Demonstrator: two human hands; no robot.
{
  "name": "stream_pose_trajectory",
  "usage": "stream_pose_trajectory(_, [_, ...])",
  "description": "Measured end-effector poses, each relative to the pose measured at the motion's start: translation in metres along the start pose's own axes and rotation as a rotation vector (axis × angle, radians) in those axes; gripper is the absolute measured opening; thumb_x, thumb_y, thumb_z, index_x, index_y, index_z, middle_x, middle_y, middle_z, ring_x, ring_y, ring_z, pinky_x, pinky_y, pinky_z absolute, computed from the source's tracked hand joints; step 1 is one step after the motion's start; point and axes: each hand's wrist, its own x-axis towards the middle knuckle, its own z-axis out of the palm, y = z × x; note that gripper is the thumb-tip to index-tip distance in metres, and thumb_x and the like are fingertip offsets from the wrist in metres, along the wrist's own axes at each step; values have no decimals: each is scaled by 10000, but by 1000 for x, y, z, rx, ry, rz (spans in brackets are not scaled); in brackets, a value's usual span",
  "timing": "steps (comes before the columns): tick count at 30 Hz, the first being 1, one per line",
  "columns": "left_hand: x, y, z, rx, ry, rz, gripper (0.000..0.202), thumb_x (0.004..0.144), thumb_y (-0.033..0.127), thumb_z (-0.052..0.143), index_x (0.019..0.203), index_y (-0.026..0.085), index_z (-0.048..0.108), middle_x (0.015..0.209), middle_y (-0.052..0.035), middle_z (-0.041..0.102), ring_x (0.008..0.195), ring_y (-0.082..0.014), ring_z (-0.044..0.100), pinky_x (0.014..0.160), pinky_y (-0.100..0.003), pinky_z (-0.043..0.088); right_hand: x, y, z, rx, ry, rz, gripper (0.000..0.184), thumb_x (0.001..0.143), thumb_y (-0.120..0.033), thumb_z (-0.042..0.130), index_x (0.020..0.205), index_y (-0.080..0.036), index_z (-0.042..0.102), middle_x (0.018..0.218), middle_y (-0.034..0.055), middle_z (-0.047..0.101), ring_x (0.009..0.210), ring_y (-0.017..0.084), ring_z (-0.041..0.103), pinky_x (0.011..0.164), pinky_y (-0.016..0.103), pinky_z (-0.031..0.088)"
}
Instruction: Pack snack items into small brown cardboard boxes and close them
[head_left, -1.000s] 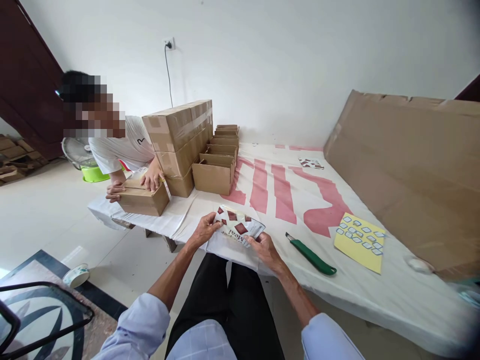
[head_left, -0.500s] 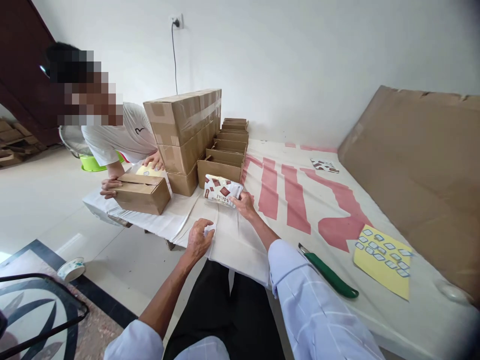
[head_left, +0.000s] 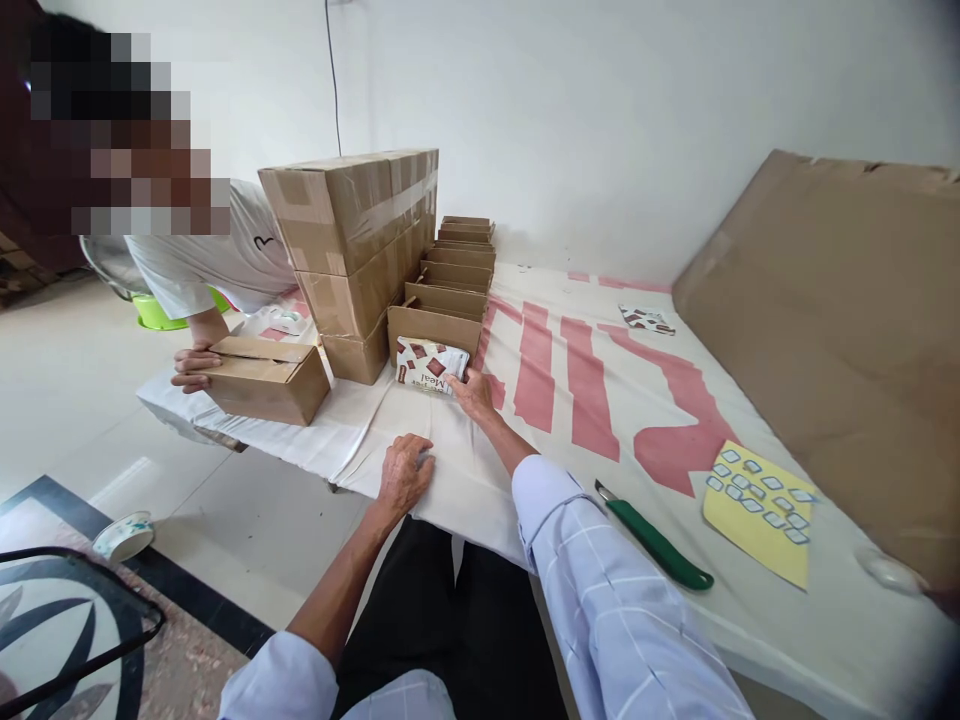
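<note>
My right hand [head_left: 474, 391] reaches forward and grips a white packet with brown squares [head_left: 429, 364], held at the front of the nearest open cardboard box [head_left: 435, 327]. My left hand [head_left: 405, 470] rests on the white cloth [head_left: 480, 470] near the table's front edge, fingers curled, holding nothing that shows. Behind the first box runs a row of several more open boxes [head_left: 459, 255].
A stack of taped cartons [head_left: 352, 250] stands left of the open boxes. A person across the table holds a closed box [head_left: 259, 375]. A green-handled knife [head_left: 654, 545], a yellow sticker sheet [head_left: 761, 510], another packet [head_left: 645, 320] and a large cardboard sheet [head_left: 832, 330] lie to the right.
My right hand carried the packet from in front of me forward to the nearest open box. My left hand let go and dropped onto the cloth. The other person's hand left the box top.
</note>
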Motion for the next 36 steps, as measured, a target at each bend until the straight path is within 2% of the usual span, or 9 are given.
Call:
stream_pose_trajectory(5, [-3, 0, -2, 17, 12, 29, 190, 865, 165, 653, 1011, 243, 746, 1049, -103, 754, 1050, -313, 670, 974, -470, 519, -25, -13, -30, 32, 60, 35, 315, 898, -519, 722, 981, -215, 726, 989, 94, 796, 965, 262, 710, 923, 393, 558])
stream_pose_trajectory(11, [-6, 3, -3, 12, 44, 44, 182, 851, 137, 630, 976, 226, 729, 1043, -116, 759, 1049, -318, 679, 969, -476, 529, -107, -19, -85, 72, 75, -40, 362, 933, -527, 593, 1004, -206, 746, 1095, 116, 798, 1035, 285, 725, 908, 411, 587])
stream_pose_trajectory(16, [-23, 7, -13, -35, 71, 56, 192, 819, 133, 622, 942, 238, 725, 1004, -97, 758, 1011, -294, 703, 962, -453, 564, -185, 20, -151, -205, 179, -173, 336, 937, -476, 597, 1066, -213, 761, 1147, 146, 788, 1097, 325, 712, 988, 487, 579])
stream_pose_trajectory(20, [-45, 2, -32, -77, 148, 31, 206, 818, 169, 606, 973, 244, 719, 1004, -75, 752, 954, -254, 726, 903, -399, 604, -232, 64, -207, -549, 248, -132, 322, 910, -442, 604, 1061, -203, 760, 1128, 183, 772, 1103, 366, 681, 1019, 522, 554])
stream_pose_trajectory(24, [-55, -21, -82, -60, 339, -75, 219, 854, 290, 624, 1056, 241, 695, 1099, -96, 729, 1038, -270, 725, 844, -386, 630, -264, 98, -239, -709, 219, -88, 335, 916, -470, 585, 1071, -227, 755, 1109, 170, 764, 1064, 370, 676, 963, 502, 553])
stream_pose_trajectory(28, [-38, -52, -166, 11, 559, -214, 322, 841, 385, 645, 1117, 221, 659, 1162, -128, 680, 1065, -314, 694, 837, -456, 642, -277, 121, -244, -727, 256, -123, 388, 935, -486, 549, 1144, -224, 745, 1107, 176, 757, 1048, 376, 682, 942, 505, 558])
stream_pose_trajectory(32, [-1, -72, -247, 155, 707, -301, 348, 816, 415, 703, 1091, 207, 659, 1278, -179, 655, 1302, -403, 608, 1144, -630, 519, -278, 130, -239, -753, 304, -150, 415, 959, -463, 516, 1196, -199, 731, 1116, 194, 752, 1047, 382, 676, 942, 516, 554])
stream_pose_trajectory(34, [19, -75, -273, 271, 669, -276, 352, 828, 426, 725, 1099, 209, 669, 1402, -192, 631, 1409, -415, 554, 1217, -624, 460, -279, 131, -236, -774, 322, -143, 417, 967, -452, 507, 1205, -190, 727, 1124, 198, 751, 1051, 382, 669, 941, 517, 548])
stream_pose_trajectory(36, [40, -73, -289, 379, 491, -218, 421, 832, 485, 759, 1137, 206, 680, 1495, -195, 599, 1457, -428, 526, 1236, -618, 439, -280, 129, -234, -793, 325, -121, 421, 976, -441, 500, 1211, -174, 725, 1130, 201, 750, 1053, 378, 663, 933, 511, 542])
